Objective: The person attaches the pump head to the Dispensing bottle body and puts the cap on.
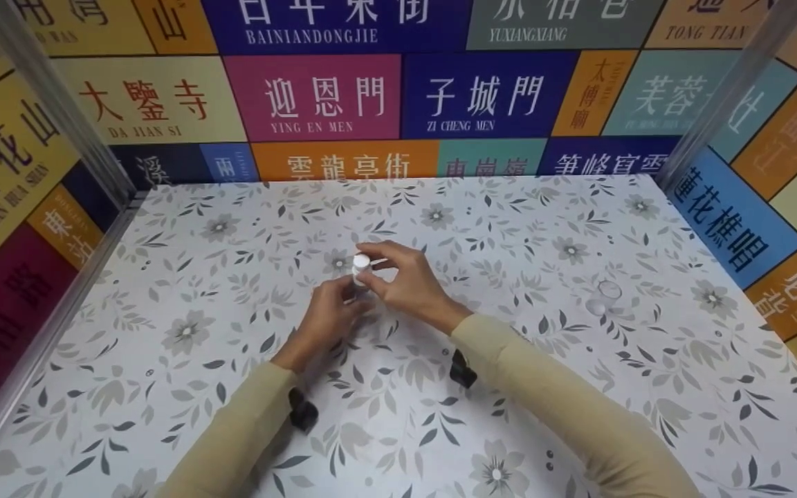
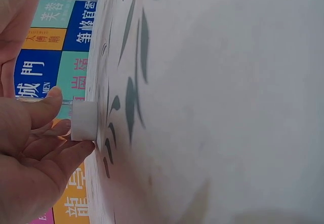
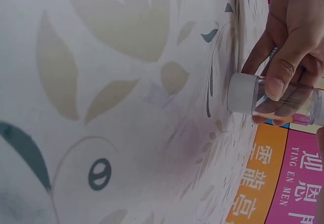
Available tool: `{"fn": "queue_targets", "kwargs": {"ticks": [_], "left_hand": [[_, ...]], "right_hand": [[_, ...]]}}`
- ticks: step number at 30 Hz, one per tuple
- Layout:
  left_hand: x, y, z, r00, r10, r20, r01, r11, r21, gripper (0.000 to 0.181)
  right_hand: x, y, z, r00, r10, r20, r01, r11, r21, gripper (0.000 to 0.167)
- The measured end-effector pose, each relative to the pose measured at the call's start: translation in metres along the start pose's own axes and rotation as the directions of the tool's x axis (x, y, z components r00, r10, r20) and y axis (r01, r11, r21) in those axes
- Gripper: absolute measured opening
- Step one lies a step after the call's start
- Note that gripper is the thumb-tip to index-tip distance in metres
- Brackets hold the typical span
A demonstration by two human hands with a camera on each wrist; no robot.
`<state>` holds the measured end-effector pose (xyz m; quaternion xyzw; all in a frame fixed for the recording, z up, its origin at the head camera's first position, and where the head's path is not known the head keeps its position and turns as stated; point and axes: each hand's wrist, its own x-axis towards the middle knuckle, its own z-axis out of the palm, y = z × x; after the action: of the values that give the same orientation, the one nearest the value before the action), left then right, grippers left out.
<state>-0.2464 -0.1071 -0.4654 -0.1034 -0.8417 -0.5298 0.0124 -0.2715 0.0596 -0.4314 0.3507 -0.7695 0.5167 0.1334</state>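
Observation:
A small clear bottle stands upright between the two hands, with a white top (image 1: 362,262) and a white base (image 3: 242,93) at the tabletop. My left hand (image 1: 333,308), also seen in the left wrist view, grips the clear body (image 3: 287,100) low down, thumb along its side. Above it, my right hand (image 1: 409,280) pinches the white top between thumb and index finger. Only an edge of the right hand (image 3: 320,150) enters the right wrist view. Part of the bottle is hidden behind the fingers.
A transparent cup-like piece (image 1: 607,292) lies on the right side of the table. A floral-patterned cover (image 1: 232,408) spreads over the tabletop. Walls of coloured sign panels (image 1: 315,97) rise behind and at both sides, with clear upright posts at the back corners.

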Motion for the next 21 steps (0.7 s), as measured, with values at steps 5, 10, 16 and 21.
{"fn": "queue_targets", "kwargs": {"ticks": [5,10,16,21], "left_hand": [[-0.0002,0.0002,0.0000,1.000,0.009,-0.002,-0.009,1.000,0.013,0.033],[-0.0014,0.0019,-0.0002,1.000,0.002,-0.003,-0.002,1.000,0.000,0.029],[-0.0011,0.0017,-0.0004,1.000,-0.002,-0.007,0.001,1.000,-0.007,0.031],[-0.0009,0.0014,0.0001,1.000,0.009,-0.012,-0.009,1.000,0.019,0.031]], "right_hand": [[0.0006,-0.0006,-0.0024,1.000,-0.019,0.016,0.019,1.000,-0.021,0.043],[0.0004,-0.0016,-0.0021,0.999,-0.032,0.027,0.033,0.999,-0.019,0.040],[-0.0013,0.0005,0.0011,0.999,-0.045,0.011,0.045,0.998,-0.039,0.035],[-0.0016,0.0014,0.0032,0.999,-0.034,-0.011,0.034,0.999,-0.033,0.035]]}}
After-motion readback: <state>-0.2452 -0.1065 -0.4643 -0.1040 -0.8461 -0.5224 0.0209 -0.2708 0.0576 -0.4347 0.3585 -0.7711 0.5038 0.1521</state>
